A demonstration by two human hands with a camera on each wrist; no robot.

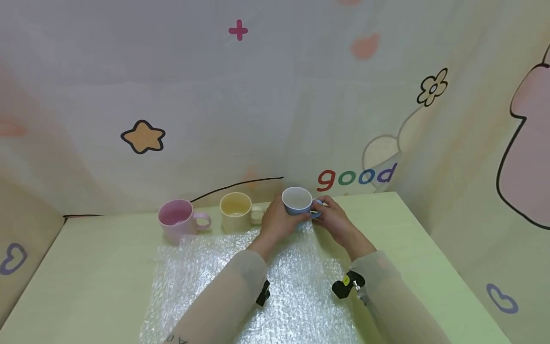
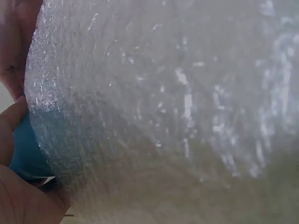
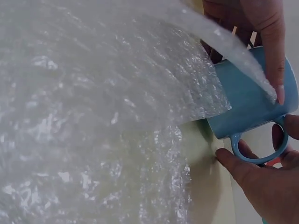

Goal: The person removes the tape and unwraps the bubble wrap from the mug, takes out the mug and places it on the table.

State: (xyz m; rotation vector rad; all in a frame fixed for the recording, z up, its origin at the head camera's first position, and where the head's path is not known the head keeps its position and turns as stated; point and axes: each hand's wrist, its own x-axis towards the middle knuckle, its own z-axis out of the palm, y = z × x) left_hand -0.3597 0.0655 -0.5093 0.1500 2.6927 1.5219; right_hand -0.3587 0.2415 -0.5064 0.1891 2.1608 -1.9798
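Note:
Near the back of the table, both hands are on a light blue mug [image 1: 297, 210] with a white inside. My left hand [image 1: 277, 220] grips its body, thumb along the near side, as the right wrist view also shows. The fingers of my right hand [image 1: 337, 223] hold the mug's looped handle [image 3: 259, 157]. A sheet of bubble wrap [image 1: 296, 282] spreads from the mug toward me under both forearms. Its far edge overlaps the mug's side, and a raised flap [image 3: 233, 44] ends at the left thumb tip. In the left wrist view the wrap covers part of the mug [image 2: 29, 151].
Left of the mug stand a yellow mug [image 1: 235, 220] and a pink mug [image 1: 175, 229], both upright with handles to the right. The pale table [image 1: 99, 277] meets a printed cloth backdrop [image 1: 193, 95] behind and at the sides.

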